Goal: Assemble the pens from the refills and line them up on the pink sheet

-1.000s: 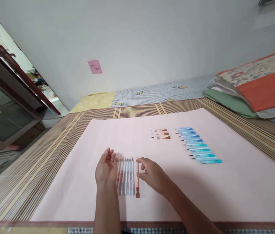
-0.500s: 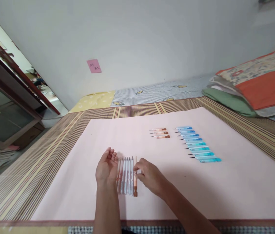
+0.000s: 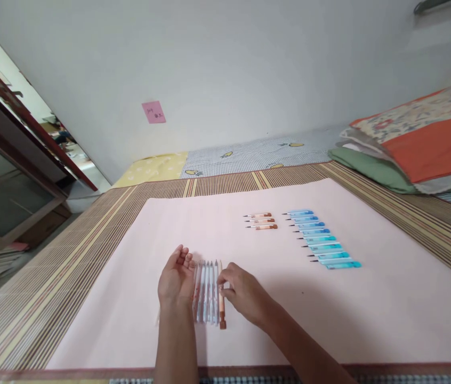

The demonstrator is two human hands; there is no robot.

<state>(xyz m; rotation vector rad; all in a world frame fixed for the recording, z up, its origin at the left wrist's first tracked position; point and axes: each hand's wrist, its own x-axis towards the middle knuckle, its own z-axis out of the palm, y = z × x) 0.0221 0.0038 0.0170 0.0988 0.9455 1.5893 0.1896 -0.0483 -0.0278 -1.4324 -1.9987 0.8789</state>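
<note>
My left hand (image 3: pixel 175 280) rests on its edge along the left side of a row of several slim white pens with printed barrels (image 3: pixel 206 293). Its palm is turned towards me, fingers loosely bent and holding nothing. At the row's right end lies a peach pencil with a brown end (image 3: pixel 222 306), its brown end pointing at me. Thumb and fingers of my right hand (image 3: pixel 243 290) pinch this pencil near its middle. The left hand partly covers the leftmost pens.
Three brown-ended pencils (image 3: pixel 263 221) lie stacked in a column farther off on the pink sheet (image 3: pixel 129 298). Right of them is a column of several blue and turquoise pencils (image 3: pixel 319 237). Folded bedding (image 3: pixel 421 149) sits at the right on the striped mat (image 3: pixel 77 256), near the wall.
The peach pencil at the row's right end has shifted slightly towards me with my right hand on it. My left hand has hardly moved. The camera view has tilted a little.
</note>
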